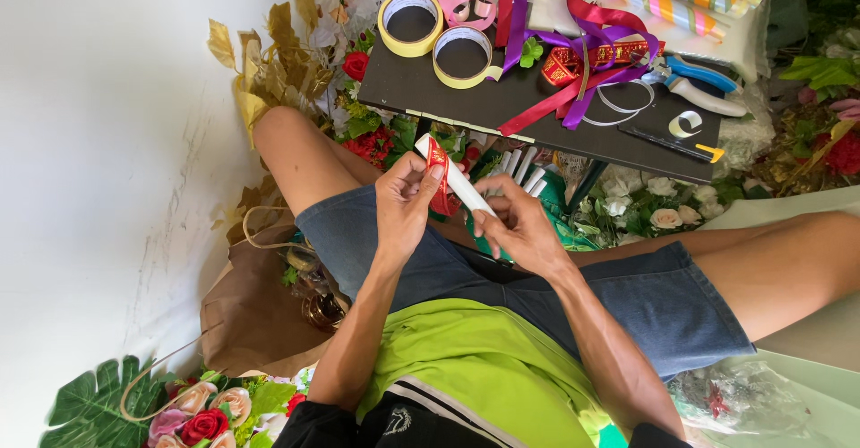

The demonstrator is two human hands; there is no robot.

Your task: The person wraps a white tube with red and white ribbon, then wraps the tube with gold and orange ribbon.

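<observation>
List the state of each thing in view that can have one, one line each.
left hand: pinching red ribbon against the white stick
right hand: holding the stick's lower end
white stick: tilted, partly wrapped
red ribbon: wound around the stick
tape rolls: lying flat on the black board
pliers: lying on the board, untouched

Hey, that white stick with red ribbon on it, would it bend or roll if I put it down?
The white stick looks straight and rigid between the left hand and right hand, so probably stiff. Its round, slim shape suggests it may roll on the black board. The red ribbon drapes loosely, so likely floppy.
</observation>
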